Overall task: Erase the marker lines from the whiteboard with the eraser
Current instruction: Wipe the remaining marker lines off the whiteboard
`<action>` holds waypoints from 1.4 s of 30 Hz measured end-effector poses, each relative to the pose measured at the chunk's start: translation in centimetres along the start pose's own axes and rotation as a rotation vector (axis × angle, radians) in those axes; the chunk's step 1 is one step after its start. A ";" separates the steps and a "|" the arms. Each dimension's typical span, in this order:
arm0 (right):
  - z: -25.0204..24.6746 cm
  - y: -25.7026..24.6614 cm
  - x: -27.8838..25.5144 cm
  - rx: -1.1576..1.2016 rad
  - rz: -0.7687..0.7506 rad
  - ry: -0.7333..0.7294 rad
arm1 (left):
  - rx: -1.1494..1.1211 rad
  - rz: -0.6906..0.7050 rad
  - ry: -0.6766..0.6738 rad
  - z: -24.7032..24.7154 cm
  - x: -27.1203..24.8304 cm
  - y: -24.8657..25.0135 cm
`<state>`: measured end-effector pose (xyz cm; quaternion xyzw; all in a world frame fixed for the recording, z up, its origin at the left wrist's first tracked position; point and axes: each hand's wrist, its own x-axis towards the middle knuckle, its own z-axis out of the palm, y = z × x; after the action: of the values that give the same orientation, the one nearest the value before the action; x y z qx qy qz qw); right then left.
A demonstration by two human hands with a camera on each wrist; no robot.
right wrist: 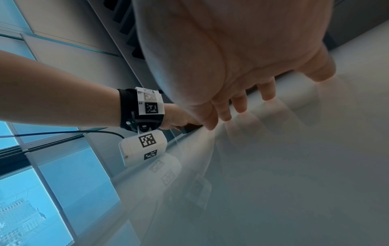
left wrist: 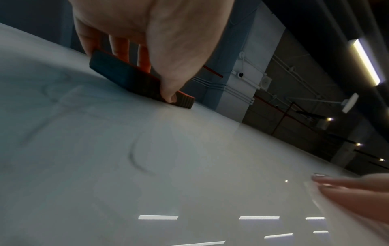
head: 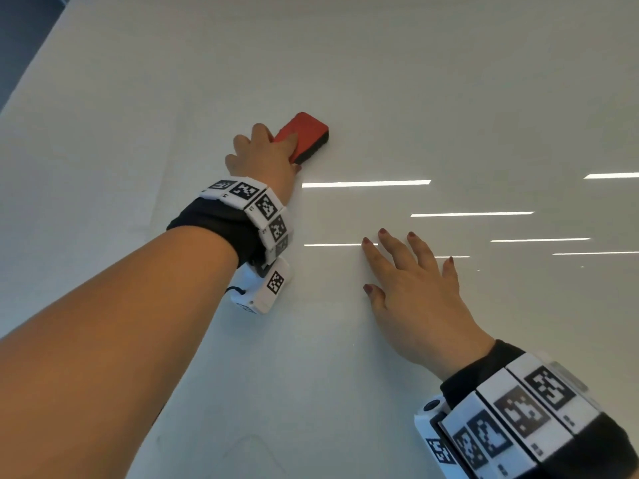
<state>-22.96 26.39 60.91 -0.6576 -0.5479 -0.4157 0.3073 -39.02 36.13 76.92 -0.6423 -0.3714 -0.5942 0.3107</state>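
On the whiteboard (head: 380,81), the left hand (head: 262,157) grips the red eraser (head: 304,134); the right hand (head: 411,288) rests flat, fingers spread.

Red-and-black eraser (head: 304,136), white whiteboard (head: 415,81)

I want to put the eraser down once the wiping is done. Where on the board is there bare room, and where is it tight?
The whiteboard is bare beyond the eraser, and also near the person, between the left forearm and the right hand. It is tighter in the middle, where the left hand grips the eraser and the right hand lies flat.
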 end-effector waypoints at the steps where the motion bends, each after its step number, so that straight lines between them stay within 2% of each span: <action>1: 0.0 0.0 0.0 0.001 0.001 -0.003 | 0.001 0.013 -0.005 0.0 -0.1 0.2; 7: 0.0 -0.2 0.0 0.001 0.009 -0.001 | -0.026 0.129 -0.040 -0.4 -1.7 0.0; 11: 0.0 -0.3 0.0 -0.008 0.014 0.003 | -0.038 0.170 -0.081 -0.8 -3.3 -2.3; 18: 0.3 -0.6 0.0 -0.020 0.030 0.020 | -0.014 0.000 -0.100 -1.7 -2.8 -6.7; 24: 0.1 -0.6 0.0 -0.022 0.033 0.012 | 0.016 -0.091 -0.079 -1.7 0.1 -7.4; 32: 0.0 -0.8 -0.1 -0.011 0.050 -0.005 | 0.010 -0.049 -0.108 -1.7 2.1 -5.9; 38: 0.2 -1.4 -0.3 -0.001 0.073 -0.003 | -0.059 0.040 -0.091 -1.3 -1.4 -4.1; 42: 0.5 -1.9 -0.7 0.015 0.092 -0.008 | -0.060 0.132 -0.094 -1.0 -4.7 -5.2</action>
<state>-24.75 26.89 59.96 -0.6815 -0.5215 -0.3942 0.3289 -44.00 37.56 72.11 -0.7015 -0.3244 -0.5524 0.3121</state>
